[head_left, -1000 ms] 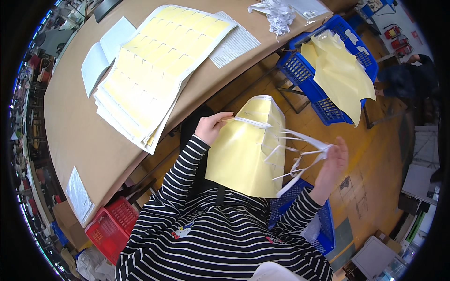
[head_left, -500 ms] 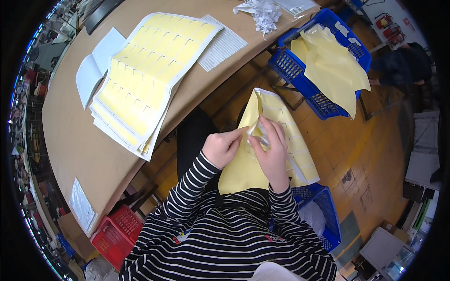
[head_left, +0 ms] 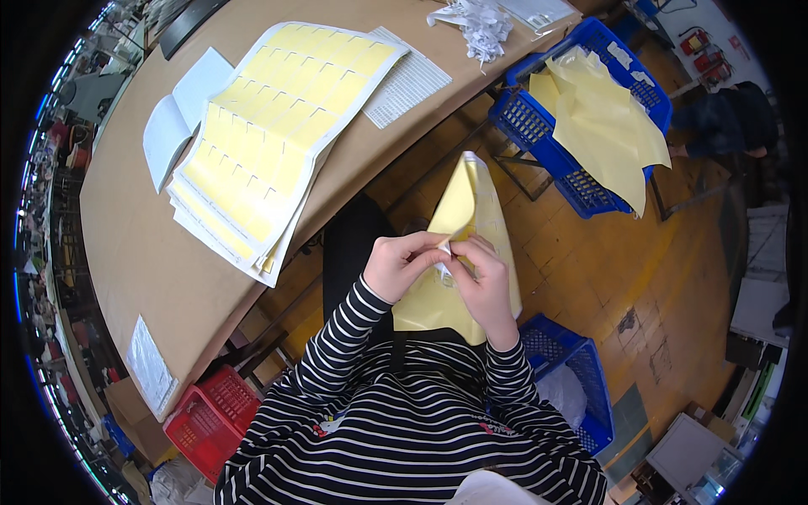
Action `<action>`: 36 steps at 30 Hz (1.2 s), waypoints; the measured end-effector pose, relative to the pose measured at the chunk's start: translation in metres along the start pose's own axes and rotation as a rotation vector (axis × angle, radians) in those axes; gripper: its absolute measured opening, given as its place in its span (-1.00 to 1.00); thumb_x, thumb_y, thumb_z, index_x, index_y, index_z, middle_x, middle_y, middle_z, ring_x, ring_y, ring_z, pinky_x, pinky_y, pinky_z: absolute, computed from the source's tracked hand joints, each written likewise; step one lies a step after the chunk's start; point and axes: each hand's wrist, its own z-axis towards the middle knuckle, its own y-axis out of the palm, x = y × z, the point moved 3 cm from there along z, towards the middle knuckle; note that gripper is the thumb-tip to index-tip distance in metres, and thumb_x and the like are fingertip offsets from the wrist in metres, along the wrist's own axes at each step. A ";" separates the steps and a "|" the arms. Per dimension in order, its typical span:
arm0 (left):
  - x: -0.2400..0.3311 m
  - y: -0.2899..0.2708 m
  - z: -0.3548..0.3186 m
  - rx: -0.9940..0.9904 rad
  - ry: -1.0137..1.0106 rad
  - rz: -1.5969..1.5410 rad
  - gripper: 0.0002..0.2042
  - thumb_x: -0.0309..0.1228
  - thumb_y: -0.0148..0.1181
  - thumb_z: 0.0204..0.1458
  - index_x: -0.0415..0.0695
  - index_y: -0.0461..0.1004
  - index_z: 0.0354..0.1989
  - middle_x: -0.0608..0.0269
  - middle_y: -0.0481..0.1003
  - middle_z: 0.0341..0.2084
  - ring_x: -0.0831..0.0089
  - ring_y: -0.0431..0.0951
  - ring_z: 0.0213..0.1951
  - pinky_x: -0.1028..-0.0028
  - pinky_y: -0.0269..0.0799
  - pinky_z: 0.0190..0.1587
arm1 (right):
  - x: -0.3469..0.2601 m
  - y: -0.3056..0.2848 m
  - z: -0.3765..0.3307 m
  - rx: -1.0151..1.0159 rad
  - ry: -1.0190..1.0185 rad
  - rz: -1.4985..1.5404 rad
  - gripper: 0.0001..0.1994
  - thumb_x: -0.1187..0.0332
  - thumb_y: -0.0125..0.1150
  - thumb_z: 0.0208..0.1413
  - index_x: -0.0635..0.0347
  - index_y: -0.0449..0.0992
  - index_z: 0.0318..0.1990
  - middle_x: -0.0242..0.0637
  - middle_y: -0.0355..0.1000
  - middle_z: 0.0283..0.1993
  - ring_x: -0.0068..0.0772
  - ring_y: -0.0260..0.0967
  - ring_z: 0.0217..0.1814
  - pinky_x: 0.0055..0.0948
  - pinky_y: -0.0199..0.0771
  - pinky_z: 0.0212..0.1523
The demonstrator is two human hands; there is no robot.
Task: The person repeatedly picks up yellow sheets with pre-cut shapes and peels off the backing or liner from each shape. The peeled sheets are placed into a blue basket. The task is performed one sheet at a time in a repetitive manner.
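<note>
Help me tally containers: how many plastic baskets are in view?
3: a red basket at lower left, a lower-right blue basket and an upper-right blue basket. Others may be nested or hidden.

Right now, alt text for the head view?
A person's left hand and right hand pinch at a curled yellow sheet. Yellow sheets with white borders lie on a brown table to the left; another yellow sheet drapes over a blue basket at upper right.
</note>
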 end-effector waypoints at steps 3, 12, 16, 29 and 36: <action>-0.005 -0.006 0.003 -0.098 -0.001 -0.068 -0.78 -0.46 0.33 -0.01 -0.24 0.61 -0.17 0.14 0.63 -0.46 0.47 0.65 -0.40 0.58 0.53 -0.28 | 0.002 -0.005 -0.004 -0.071 0.149 0.157 -0.92 0.53 0.26 -0.01 0.28 0.55 -0.33 -0.21 0.47 -0.41 -0.24 0.41 -0.33 -0.34 0.35 -0.15; -0.012 -0.011 0.005 -0.268 0.028 -0.178 -0.84 -0.59 0.31 -0.06 -0.31 0.62 -0.27 0.11 0.64 -0.40 0.54 0.62 -0.38 0.57 0.53 -0.25 | 0.005 -0.024 -0.008 -0.213 0.077 0.197 -0.87 0.55 0.27 -0.04 0.30 0.58 -0.28 -0.22 0.49 -0.38 -0.34 0.40 -0.34 -0.40 0.37 -0.16; -0.029 -0.026 0.004 -0.156 -0.123 -0.013 -0.92 -0.56 0.29 -0.02 -0.31 0.61 -0.37 0.22 0.60 -0.49 0.59 0.56 -0.44 0.61 0.45 -0.33 | 0.022 -0.048 -0.020 0.036 0.305 0.434 -0.89 0.56 0.21 -0.01 0.39 0.57 -0.30 -0.22 0.51 -0.35 -0.41 0.43 -0.28 -0.46 0.41 -0.13; -0.055 -0.074 0.000 0.354 -0.248 -0.663 -0.80 -0.26 0.01 0.26 -0.14 0.43 -0.18 0.42 0.52 -0.41 0.74 0.46 -0.48 0.74 0.30 -0.45 | 0.094 -0.185 -0.076 1.000 0.267 0.738 -0.75 0.44 0.10 0.20 0.43 0.44 -0.04 -0.16 0.47 -0.10 -0.34 0.43 -0.10 -0.39 0.44 -0.05; -0.035 -0.062 -0.002 0.389 -0.396 -0.611 -0.71 -0.25 -0.05 0.29 -0.17 0.37 0.03 0.33 0.56 -0.29 0.66 0.58 -0.38 0.62 0.54 -0.37 | 0.033 -0.191 -0.068 1.142 -0.065 0.123 -0.45 0.29 0.12 0.21 0.22 0.12 0.29 -0.02 0.15 0.27 -0.15 0.20 0.24 -0.22 0.22 0.23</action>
